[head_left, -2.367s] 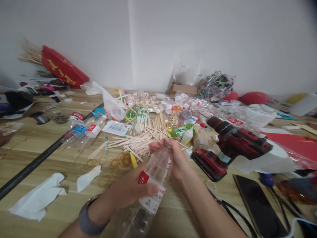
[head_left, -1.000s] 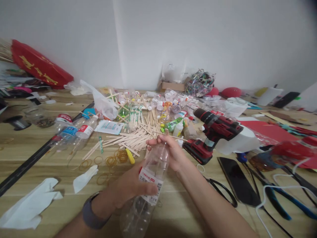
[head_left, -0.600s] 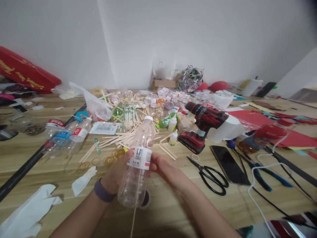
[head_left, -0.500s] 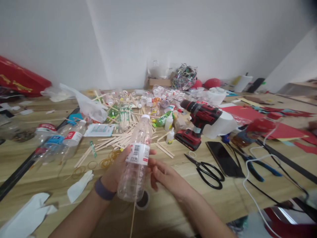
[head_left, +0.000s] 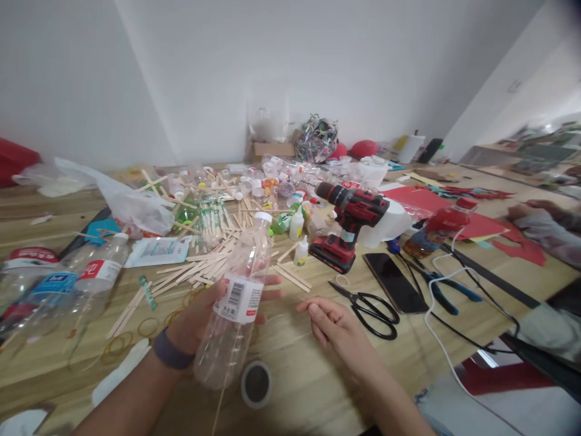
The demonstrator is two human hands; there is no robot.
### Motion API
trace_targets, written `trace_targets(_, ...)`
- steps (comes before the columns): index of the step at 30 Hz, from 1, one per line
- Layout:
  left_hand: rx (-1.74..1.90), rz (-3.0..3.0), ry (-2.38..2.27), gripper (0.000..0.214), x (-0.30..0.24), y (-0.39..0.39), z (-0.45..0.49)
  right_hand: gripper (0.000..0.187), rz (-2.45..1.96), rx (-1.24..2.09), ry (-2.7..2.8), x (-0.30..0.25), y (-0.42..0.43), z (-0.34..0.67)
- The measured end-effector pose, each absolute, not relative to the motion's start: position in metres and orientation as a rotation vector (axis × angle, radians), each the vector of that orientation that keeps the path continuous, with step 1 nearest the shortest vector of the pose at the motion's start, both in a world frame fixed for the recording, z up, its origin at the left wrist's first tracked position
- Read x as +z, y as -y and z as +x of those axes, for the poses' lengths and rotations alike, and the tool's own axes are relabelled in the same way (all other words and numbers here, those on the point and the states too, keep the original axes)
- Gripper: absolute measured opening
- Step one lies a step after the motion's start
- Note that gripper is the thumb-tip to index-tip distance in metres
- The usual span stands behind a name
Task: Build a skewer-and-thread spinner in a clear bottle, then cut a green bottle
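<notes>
My left hand [head_left: 200,312] is wrapped round the middle of an empty clear plastic bottle [head_left: 236,303] with a white label and a white cap, held nearly upright above the wooden table [head_left: 299,387]. A thin wooden skewer [head_left: 216,412] sticks out below the bottle. My right hand [head_left: 333,321] hovers just right of the bottle, empty, fingers loosely curled and apart. Black scissors [head_left: 370,306] lie a little to the right of that hand.
A roll of tape [head_left: 256,383] lies under the bottle. Behind are wooden sticks [head_left: 200,269], rubber bands, other bottles [head_left: 91,278], a red cordless drill [head_left: 347,227], a phone [head_left: 393,274], blue pliers [head_left: 447,290] and a white cable. Another person's hand [head_left: 540,218] rests at far right.
My right hand has let go of the bottle and moved right toward the scissors. The left hand tilted the bottle upright. The view has swung right.
</notes>
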State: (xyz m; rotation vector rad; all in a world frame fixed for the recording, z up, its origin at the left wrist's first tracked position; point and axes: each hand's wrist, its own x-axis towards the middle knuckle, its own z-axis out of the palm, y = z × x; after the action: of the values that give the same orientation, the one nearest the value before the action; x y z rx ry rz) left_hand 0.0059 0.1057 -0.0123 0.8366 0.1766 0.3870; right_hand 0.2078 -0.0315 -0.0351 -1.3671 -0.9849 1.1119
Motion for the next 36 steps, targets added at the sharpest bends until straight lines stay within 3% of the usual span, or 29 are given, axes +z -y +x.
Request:
trace_targets(9,0.632,0.853,-0.346,0.061,-0.008,-0.091,0.002,0.053,-1.4,1.016,1.227,-0.042,0.014,0.242)
trace_targets(13,0.845,0.731,-0.43,0.044,-0.004,-0.085,0.003,0.043,-1.379,0.947,1.395,-0.057,0.003,0.247)
trace_targets(17,0.976,0.589,-0.531,0.044,-0.002,-0.081,0.002,0.028,-1.402,0.799,1.472,-0.076,0.001,0.244)
trace_targets(23,1.114,0.363,-0.682,0.05,0.017,-0.071,0.001,0.032,-1.171,0.278,1.976,-0.08,0.018,0.226)
trace_targets(26,1.241,0.324,-0.69,0.052,0.028,-0.064,0.004,0.03,-0.929,0.242,2.374,-0.07,0.025,0.209)
trace_targets(29,1.342,0.306,-0.658,0.052,0.032,-0.057,0.004,0.04,-0.959,0.252,2.572,-0.068,0.028,0.19)
trace_targets(34,1.375,0.261,-0.649,0.052,0.029,-0.045,-0.003,0.014,-1.034,0.172,2.62,-0.085,0.033,0.172)
trace_targets(36,1.36,0.262,-0.633,0.052,0.028,-0.043,-0.006,0.012,-1.036,0.153,2.609,-0.087,0.035,0.179)
